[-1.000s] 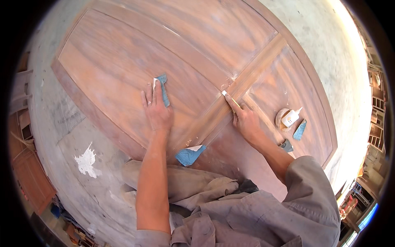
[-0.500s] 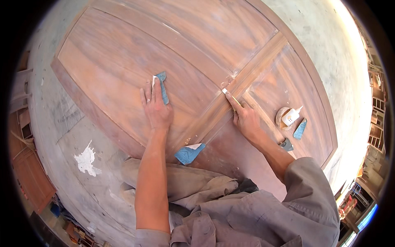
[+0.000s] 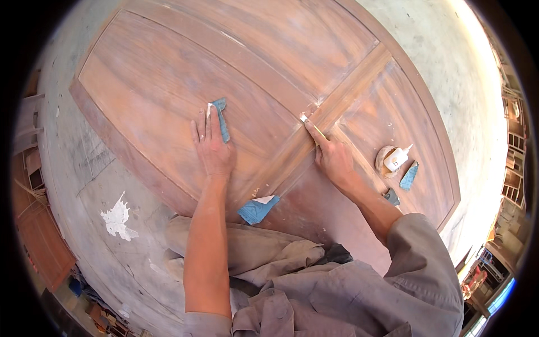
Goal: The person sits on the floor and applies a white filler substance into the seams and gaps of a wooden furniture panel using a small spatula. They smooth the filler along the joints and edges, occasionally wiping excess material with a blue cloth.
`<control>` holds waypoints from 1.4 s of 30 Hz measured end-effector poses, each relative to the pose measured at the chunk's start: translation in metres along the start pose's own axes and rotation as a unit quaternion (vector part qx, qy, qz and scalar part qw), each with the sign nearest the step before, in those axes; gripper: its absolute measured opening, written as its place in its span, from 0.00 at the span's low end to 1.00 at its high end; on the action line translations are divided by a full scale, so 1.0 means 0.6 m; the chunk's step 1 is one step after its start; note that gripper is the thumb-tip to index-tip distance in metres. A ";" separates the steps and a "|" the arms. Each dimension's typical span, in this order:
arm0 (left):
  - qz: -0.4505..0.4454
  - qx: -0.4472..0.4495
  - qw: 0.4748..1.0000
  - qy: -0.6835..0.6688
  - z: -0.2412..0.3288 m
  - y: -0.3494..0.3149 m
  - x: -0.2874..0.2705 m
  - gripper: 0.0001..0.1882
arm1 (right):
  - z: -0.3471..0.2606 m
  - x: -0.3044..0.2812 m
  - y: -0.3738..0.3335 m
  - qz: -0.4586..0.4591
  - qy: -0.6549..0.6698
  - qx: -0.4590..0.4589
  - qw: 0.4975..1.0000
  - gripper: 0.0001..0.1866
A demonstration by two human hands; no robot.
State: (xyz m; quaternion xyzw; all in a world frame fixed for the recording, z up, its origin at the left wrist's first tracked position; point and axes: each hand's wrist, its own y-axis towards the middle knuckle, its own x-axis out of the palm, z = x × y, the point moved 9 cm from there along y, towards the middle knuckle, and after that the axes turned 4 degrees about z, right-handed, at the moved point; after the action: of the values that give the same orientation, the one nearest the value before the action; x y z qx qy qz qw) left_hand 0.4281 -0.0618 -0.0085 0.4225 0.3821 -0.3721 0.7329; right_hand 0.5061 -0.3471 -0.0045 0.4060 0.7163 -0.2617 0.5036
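Observation:
A large reddish-brown wooden panelled door (image 3: 168, 84) lies flat before me. My left hand (image 3: 214, 149) rests on its left panel, fingers stretched forward, with a piece of blue sandpaper (image 3: 223, 124) caught between them; its white back shows beside the index finger. My right hand (image 3: 335, 158) grips a thin pale strip (image 3: 319, 132) with a white tip, too small to identify. The index finger lies along the strip, pressing it near the joint where the frame's rails meet. White dust or filler (image 3: 318, 104) marks the wood just beyond that tip.
A folded blue sandpaper piece (image 3: 258, 209) lies at the door's near edge. On the right panel sit a white nozzle bottle (image 3: 397, 159) on a round lid-like piece, another blue scrap (image 3: 409, 176) and a grey scrap (image 3: 391, 196). White splatter (image 3: 118, 218) marks the pale surface at left.
My right hand has shifted slightly up and left with the strip, its tip now a little farther from me. My left hand stays in place.

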 end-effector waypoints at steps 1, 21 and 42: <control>0.004 0.002 1.000 0.002 -0.005 0.006 0.002 0.40 | -0.002 -0.001 0.009 0.004 -0.005 -0.002 1.000 0.37; 0.013 -0.003 1.000 0.003 -0.015 -0.001 0.008 0.38 | 0.021 -0.023 -0.019 0.010 0.024 -0.027 0.999 0.32; 0.008 0.006 1.000 -0.002 0.000 0.003 -0.002 0.39 | 0.012 -0.010 -0.002 0.015 0.018 -0.024 0.999 0.35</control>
State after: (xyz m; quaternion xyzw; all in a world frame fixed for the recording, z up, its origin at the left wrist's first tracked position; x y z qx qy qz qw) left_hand 0.4291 -0.0606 -0.0069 0.4296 0.3752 -0.3690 0.7338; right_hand 0.5099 -0.3552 -0.0017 0.4093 0.7250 -0.2291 0.5043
